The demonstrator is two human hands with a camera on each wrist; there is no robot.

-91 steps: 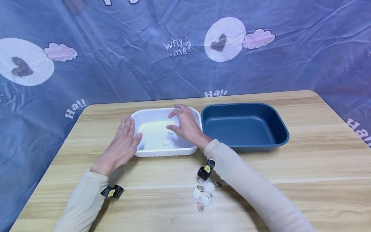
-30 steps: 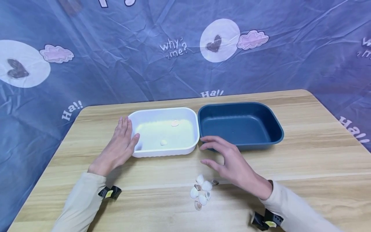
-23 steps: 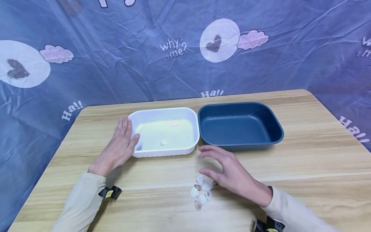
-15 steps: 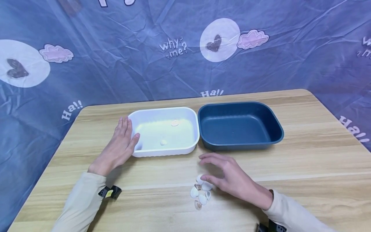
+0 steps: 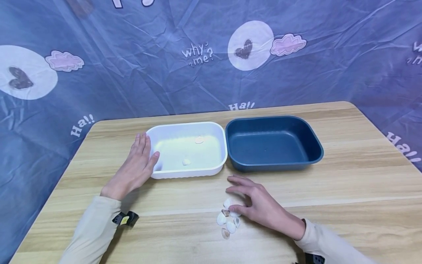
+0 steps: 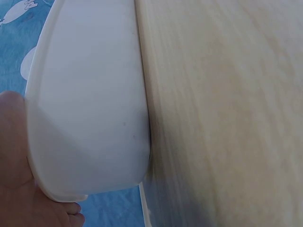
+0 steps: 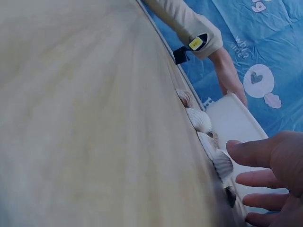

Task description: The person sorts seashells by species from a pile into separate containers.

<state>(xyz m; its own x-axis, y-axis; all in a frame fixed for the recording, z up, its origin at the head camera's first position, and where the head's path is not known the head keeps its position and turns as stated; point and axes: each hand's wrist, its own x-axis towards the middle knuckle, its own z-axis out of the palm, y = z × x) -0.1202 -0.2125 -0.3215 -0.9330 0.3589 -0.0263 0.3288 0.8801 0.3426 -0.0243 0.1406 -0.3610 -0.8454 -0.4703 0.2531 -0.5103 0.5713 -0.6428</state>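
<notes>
My left hand (image 5: 133, 167) rests with straight fingers against the left rim of a white plastic basin (image 5: 189, 173). A pinkish shell (image 5: 199, 140) and a whitish shell (image 5: 186, 161) lie inside it. In front of the basins, on the wooden table, is a small cluster of white and brown seashells (image 5: 221, 219). My right hand (image 5: 262, 207) hovers at the cluster's right side, fingers loosely bent and apart, partly covering some shells. The right wrist view shows a gap between thumb and fingers, with a ribbed white shell (image 7: 222, 163) near the thumb; whether they touch is unclear.
A dark blue basin (image 5: 273, 167) stands right beside the white one, further back than my right hand. The table's back edge (image 5: 132, 119) runs behind both, against a blue printed cloth (image 5: 148, 80).
My right hand has come out of the white basin, moved back toward me and lowered to the shell cluster. The pinkish shell now lies in that basin. My left hand has stayed put.
</notes>
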